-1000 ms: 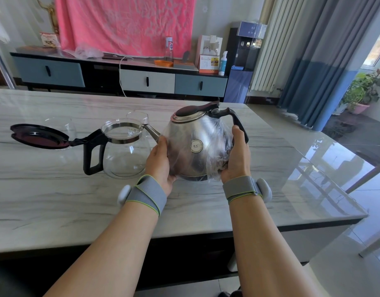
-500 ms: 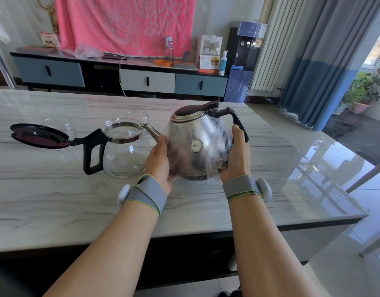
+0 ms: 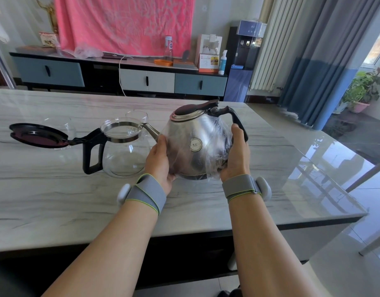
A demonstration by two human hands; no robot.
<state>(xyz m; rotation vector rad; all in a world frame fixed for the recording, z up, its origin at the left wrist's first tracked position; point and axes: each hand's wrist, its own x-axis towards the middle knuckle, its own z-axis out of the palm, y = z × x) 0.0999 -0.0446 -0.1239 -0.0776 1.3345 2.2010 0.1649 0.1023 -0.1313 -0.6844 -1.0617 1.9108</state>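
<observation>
Both hands on the steel kettle (image 3: 184,133), one per side, mid-bench and close to the near edge. Left hand (image 3: 158,159): palm pressed to the kettle's left flank just below the spout (image 3: 151,130), thumb on the near face, fingers curled round the far side and out of sight. Right hand (image 3: 235,156): palm on the right flank, thumb pointing up next to the black handle (image 3: 238,123), fingers wrapped behind the body, also hidden. Kettle is upright, wrapped in crinkled clear plastic film (image 3: 214,151), round sticker (image 3: 195,144) facing me, dark lid (image 3: 189,109) on top. Base is at bench (image 3: 56,200) level; can't tell if it's resting or just off the surface. Spout points left, tip right at the rim of the glass carafe (image 3: 122,155); can't tell if they touch. Carafe stands on the bench just left of my left hand, black grip toward me, its hinged lid (image 3: 37,135) flipped open out to the left. Two small glass cups (image 3: 136,115) behind the carafe. Grey bands (image 3: 240,186) on both wrists. Far side of the room: sideboard (image 3: 146,80) under a pink cloth (image 3: 124,24), water dispenser (image 3: 245,61) to its right.
</observation>
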